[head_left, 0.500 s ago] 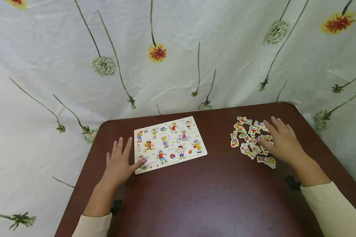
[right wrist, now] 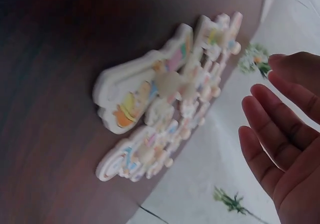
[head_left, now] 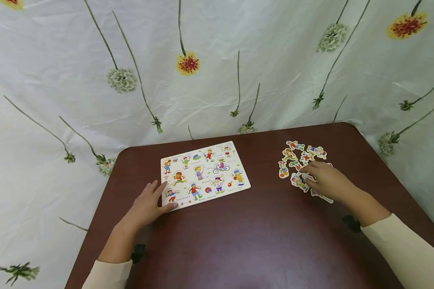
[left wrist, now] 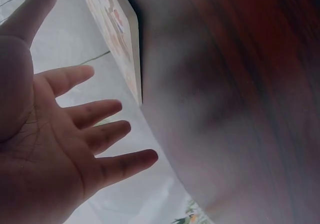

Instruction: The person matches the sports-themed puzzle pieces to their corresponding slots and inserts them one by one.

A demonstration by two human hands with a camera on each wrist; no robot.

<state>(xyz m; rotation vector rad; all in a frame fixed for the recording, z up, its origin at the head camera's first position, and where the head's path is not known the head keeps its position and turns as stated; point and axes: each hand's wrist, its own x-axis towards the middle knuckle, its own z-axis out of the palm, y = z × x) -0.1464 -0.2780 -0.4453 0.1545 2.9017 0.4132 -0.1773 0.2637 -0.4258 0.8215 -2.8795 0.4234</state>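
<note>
A flat white puzzle board (head_left: 205, 176) printed with sports children lies left of the table's middle. My left hand (head_left: 144, 206) is at its lower left corner, thumb and forefinger near the edge. In the left wrist view that hand's fingers (left wrist: 110, 130) are spread and hold nothing. Over a loose cluster of child-shaped puzzle pieces (head_left: 283, 170) hovers my right hand (head_left: 327, 181), covering some of them. The right wrist view shows small pale knobs on the pieces. There the right fingers (right wrist: 270, 119) are slightly bent, with nothing between them.
The dark red-brown table (head_left: 238, 241) has rounded far corners. White cloth (head_left: 217, 100) with a flower print hangs behind and beside it. A dark band (head_left: 138, 253) shows at the left wrist, another (head_left: 351, 223) at the right.
My right hand has moved left and down over the pieces, its fingers drawing closer together. My left hand has lowered towards the board's corner, fingers less spread in the head view.
</note>
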